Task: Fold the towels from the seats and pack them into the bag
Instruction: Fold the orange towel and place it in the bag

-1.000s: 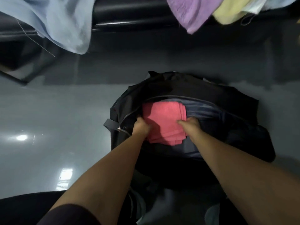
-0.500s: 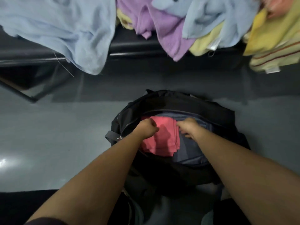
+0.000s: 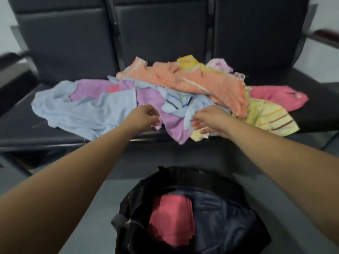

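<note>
Head view, blurred: left hand (image 3: 145,118) fingers curled at purple towel (image 3: 174,127), grip unclear; right hand (image 3: 211,120) fingers spread

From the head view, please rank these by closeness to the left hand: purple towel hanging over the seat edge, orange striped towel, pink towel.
1. Purple towel hanging over the seat edge: right beside the left hand.
2. Orange striped towel: on top, farther back and to the right.
3. Pink towel: farthest, at the far right.

Black padded seats (image 3: 161,33) beyond the left hand (image 3: 143,117) and right hand (image 3: 211,120); grey floor (image 3: 104,202) beneath them; white wall (image 3: 326,13) behind
</note>
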